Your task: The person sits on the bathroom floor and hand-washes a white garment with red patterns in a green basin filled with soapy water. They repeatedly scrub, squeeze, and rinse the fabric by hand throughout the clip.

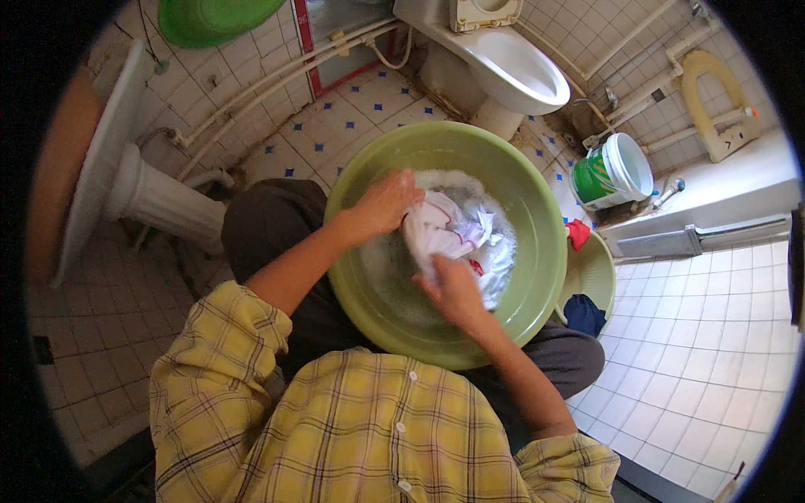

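Observation:
Between my knees stands a large green plastic basin (544, 251) with sudsy water. A wet white garment with thin red trim (434, 229) lies bunched in the suds, with more white cloth (499, 264) and a small red patch at its right. My left hand (393, 200) grips the garment's upper left part, its fingers closed on the fabric. Lower down, my right hand (449, 286) holds the garment's bottom edge between thumb and fingers; it is slightly blurred, and part of the cloth is hidden behind it.
A white toilet (522, 69) stands beyond the basin. At the right are a white and green bucket (604, 176) and a smaller green basin (607, 264) with a red cloth (577, 234) and a dark blue cloth (585, 314). A pedestal sink (163, 195) stands at the left.

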### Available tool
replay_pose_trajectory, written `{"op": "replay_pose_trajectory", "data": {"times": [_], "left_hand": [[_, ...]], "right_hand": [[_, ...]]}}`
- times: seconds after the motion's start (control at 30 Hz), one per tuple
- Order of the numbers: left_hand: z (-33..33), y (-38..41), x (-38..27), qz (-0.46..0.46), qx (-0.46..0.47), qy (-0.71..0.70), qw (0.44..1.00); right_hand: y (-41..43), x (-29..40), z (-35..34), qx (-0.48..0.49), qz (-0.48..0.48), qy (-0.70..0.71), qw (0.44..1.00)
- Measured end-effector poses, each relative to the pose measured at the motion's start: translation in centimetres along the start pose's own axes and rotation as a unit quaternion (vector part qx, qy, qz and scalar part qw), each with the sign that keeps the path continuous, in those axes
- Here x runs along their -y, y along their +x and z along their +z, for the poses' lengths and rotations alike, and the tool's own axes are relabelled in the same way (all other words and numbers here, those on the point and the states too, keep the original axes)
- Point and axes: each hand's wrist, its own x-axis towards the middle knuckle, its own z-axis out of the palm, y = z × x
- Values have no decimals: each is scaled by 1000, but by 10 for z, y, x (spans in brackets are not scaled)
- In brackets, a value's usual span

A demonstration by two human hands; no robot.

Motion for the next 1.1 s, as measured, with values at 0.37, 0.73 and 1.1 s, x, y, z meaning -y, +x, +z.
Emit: {"op": "replay_pose_trajectory", "data": {"times": [0.37, 0.73, 1.1], "left_hand": [[70, -9, 36, -310, 136, -7, 941], [81, -7, -48, -162, 284, -176, 928], [32, -13, -25, -182, 217, 11, 959]], "right_hand": [[40, -90, -7, 168, 157, -276, 933], [72, -99, 50, 98, 201, 222, 949], [57, -100, 76, -39, 126, 74, 989]]}}
